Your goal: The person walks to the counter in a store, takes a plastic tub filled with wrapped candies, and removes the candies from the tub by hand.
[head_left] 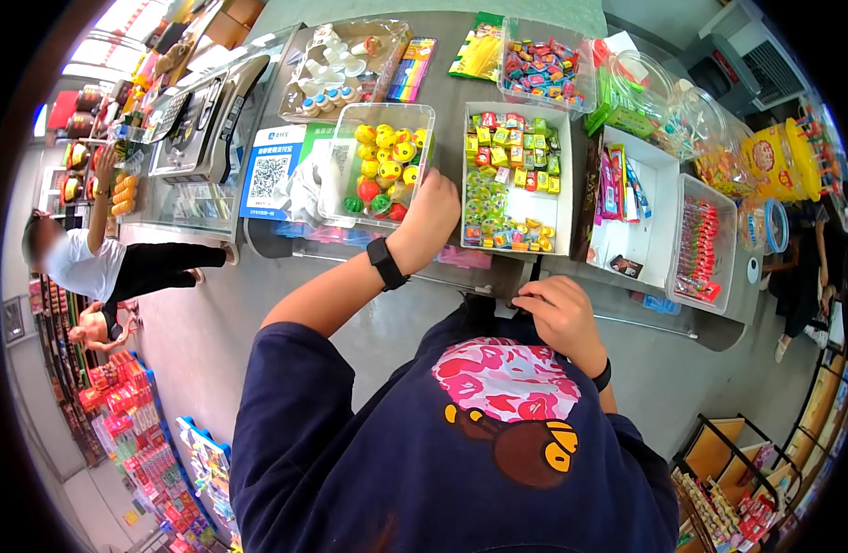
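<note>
The candy box (565, 189) is open above, walled around.

At eleven o'clock we are seeing a clear plastic tub (336, 198), smooth and glossy, its plastic-looking yellow balls (387, 138) shining. Towards one o'clock, shiny wrappers (525, 152) are glinting inside a matt white carton (564, 217) that is looking like cardboard. At two o'clock a glossy yellow plastic jar (772, 161) is catching light. The printed sign (275, 175) at ten o'clock is looking smooth. At six o'clock we are wearing a soft, matt cloth T-shirt (350, 461); at nine, the grey floor (203, 323) is showing a smooth, faint sheen.
</note>
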{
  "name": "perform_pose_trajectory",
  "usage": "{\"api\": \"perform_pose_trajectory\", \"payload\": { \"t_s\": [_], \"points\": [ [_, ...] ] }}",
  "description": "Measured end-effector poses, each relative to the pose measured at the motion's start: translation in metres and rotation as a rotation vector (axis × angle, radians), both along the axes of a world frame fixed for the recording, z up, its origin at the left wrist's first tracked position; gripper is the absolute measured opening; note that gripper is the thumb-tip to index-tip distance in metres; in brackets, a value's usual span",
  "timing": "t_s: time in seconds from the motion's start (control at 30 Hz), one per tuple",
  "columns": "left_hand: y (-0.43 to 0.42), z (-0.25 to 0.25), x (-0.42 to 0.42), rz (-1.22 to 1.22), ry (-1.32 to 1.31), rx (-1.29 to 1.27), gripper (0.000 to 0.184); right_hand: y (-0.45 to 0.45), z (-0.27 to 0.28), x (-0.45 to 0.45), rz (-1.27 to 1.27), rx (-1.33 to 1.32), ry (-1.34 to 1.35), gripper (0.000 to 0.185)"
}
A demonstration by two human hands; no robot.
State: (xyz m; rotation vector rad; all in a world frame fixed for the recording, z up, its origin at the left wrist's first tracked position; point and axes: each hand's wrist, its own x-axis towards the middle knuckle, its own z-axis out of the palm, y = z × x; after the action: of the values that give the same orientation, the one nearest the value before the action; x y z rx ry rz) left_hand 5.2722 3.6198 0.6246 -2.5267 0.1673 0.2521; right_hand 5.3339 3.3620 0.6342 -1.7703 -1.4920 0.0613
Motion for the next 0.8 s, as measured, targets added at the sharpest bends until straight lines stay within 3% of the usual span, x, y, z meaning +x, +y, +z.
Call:
{"api": "perform_pose_trajectory", "payload": {
  "t_s": [0.23,0.37,0.43,0.47,0.53,0.57,0.63,0.7,0.8],
  "points": [
    [-0.023,0.017,-0.017,0.053,0.069,0.036,0.021,0.01,0.016,-0.003,0.064,-0.027,-0.01,0.021],
    [-0.034,0.035,-0.039,0.086,0.069,-0.086,0.023,0.008,0.017,-0.005,0.081,-0.019,0.011,0.021],
    [-0.039,0.049,-0.053,0.147,0.079,-0.445,0.02,0.004,0.017,-0.002,0.124,-0.001,0.03,0.021],
    [-0.041,0.047,-0.062,0.158,0.07,-0.439,0.02,0.0,0.017,0.0,0.131,0.005,0.039,0.021],
    [-0.042,0.04,-0.078,0.298,-0.15,-1.077,0.021,-0.008,0.013,0.008,0.159,0.017,0.058,0.021],
    [-0.046,0.047,-0.08,0.309,-0.164,-1.064,0.021,-0.011,0.008,0.012,0.176,0.021,0.086,0.02],
    [-0.052,0.065,-0.086,0.617,-0.263,-1.482,0.025,-0.018,-0.005,0.019,0.197,0.029,0.104,0.02],
    [-0.047,0.069,-0.093,0.712,-0.35,-1.452,0.03,-0.019,-0.015,0.024,0.182,-0.015,0.116,0.019],
    [-0.033,0.068,-0.111,0.733,-0.762,-1.354,0.027,-0.013,-0.02,0.02,0.171,-0.028,0.127,0.017]
  ]
}}
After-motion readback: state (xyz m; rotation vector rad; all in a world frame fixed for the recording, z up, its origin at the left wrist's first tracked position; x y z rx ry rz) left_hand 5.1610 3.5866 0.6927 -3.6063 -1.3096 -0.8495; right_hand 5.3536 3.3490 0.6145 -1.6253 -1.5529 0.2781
